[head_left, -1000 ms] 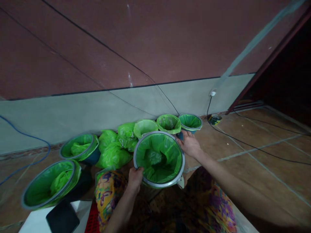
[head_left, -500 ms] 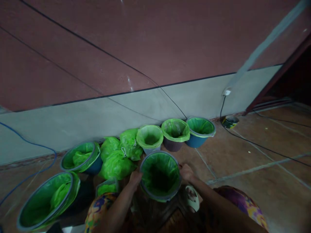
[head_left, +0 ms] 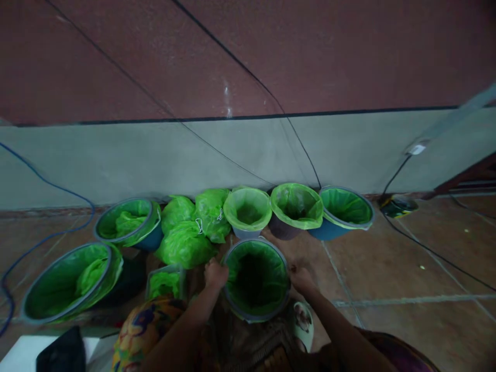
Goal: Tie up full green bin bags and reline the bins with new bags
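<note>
Brown tiled floor (head_left: 382, 268), round grey-rimmed bucket (head_left: 258, 318), green plastic liner (head_left: 274, 266), shadowed inside

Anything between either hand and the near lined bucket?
Nothing visible. The left hand and right hand sit at opposite sides of the near bucket, right by its rim; whether they touch it is hard to tell. The pale bucket stands just behind it, not between.
</note>
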